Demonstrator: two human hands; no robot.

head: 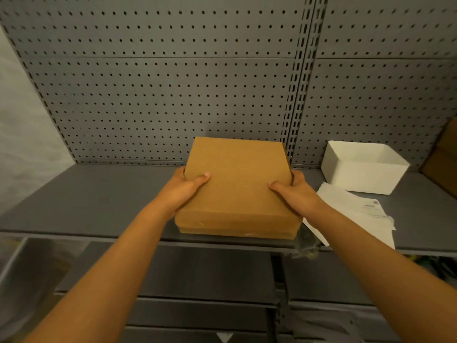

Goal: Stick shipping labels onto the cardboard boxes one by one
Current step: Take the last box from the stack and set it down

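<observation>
Plain, flat, closed cardboard box (237, 184) on grey shelf (99, 194); labels (356, 214) seemingly alongside.

Matt brown cardboard on the box (237, 184), smooth, with a glossy strip of clear tape along its near edge. Grey painted metal, matt, for the shelf (86, 201) and pegboard (160, 95). White smooth bin (363, 169); white paper sheets (356, 214) beside it.

I see a plain tan-brown cardboard box (237, 184), no markings on it. Grey shelf (99, 199), grey pegboard (160, 95) dotted with dark holes. White bin (363, 169), white label sheets (356, 214) with small dark print, maybe a barcode.
</observation>
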